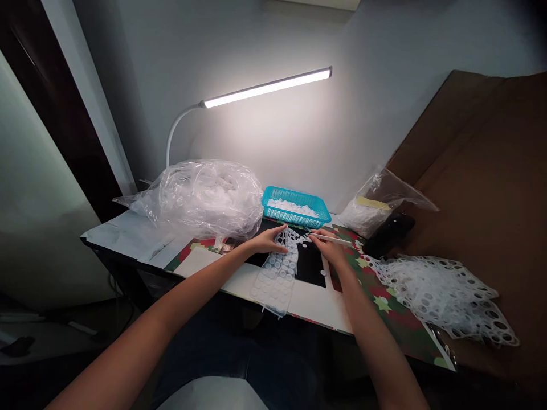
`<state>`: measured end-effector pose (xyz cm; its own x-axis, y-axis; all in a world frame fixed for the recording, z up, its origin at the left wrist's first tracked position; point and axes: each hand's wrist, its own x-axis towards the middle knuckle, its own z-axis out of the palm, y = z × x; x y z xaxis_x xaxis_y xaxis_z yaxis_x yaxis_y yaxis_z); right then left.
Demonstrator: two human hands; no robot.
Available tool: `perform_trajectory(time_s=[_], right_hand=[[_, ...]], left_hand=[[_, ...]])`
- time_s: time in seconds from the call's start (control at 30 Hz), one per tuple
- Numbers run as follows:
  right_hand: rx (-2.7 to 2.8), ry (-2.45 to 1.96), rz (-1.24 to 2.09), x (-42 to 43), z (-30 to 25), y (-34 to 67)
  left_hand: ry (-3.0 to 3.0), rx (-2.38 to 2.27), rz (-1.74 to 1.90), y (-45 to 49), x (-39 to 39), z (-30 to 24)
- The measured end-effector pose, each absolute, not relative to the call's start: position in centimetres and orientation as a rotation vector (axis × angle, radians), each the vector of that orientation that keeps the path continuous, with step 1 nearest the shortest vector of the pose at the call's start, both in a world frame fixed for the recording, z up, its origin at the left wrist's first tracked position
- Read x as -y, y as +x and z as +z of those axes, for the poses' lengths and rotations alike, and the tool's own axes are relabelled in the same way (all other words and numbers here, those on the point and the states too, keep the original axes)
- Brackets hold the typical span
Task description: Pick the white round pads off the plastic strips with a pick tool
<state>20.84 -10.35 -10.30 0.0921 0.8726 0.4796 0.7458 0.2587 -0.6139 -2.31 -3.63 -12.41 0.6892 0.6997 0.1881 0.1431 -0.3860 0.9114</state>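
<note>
My left hand [270,241] is closed on the upper end of a white plastic sheet with round holes [292,234], thumb below and fingers above. Under and in front of it lies a translucent sheet with rows of round white pieces [273,279], its near end reaching over the table edge. My right hand [328,246] grips a slim white stick [331,239], which points left toward the loose white discs [302,239]. Those discs are scattered on a black mat [311,265] between my hands. What the fingertips of my right hand touch is too small to tell.
Behind my hands stands a turquoise basket [297,213] with white discs. A large clear bag [205,199] fills the left; a smaller bag [370,213] and a black object [391,233] sit right. Perforated sheets [444,296] are heaped far right by cardboard [482,171]. A lamp [269,86] shines above.
</note>
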Motion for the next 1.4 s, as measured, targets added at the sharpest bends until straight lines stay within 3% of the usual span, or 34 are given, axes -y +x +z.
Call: perform_trajectory(time_s=[0.57,1.0,1.4], right_hand=[[1.621,-1.599,0.324,10.3,-10.3,21.5],[1.867,-1.267,0.280,10.4,-10.7,18.4],[1.949,-1.238,0.383,10.1,-11.3,17.1]], left_hand=[[1.915,-0.669,0.732,-2.3,3.6,-12.4],[1.908,-0.893,0.960,-1.6,4.4,-12.4],[1.859,-0.917,0.997,-0.7,4.4,-12.4]])
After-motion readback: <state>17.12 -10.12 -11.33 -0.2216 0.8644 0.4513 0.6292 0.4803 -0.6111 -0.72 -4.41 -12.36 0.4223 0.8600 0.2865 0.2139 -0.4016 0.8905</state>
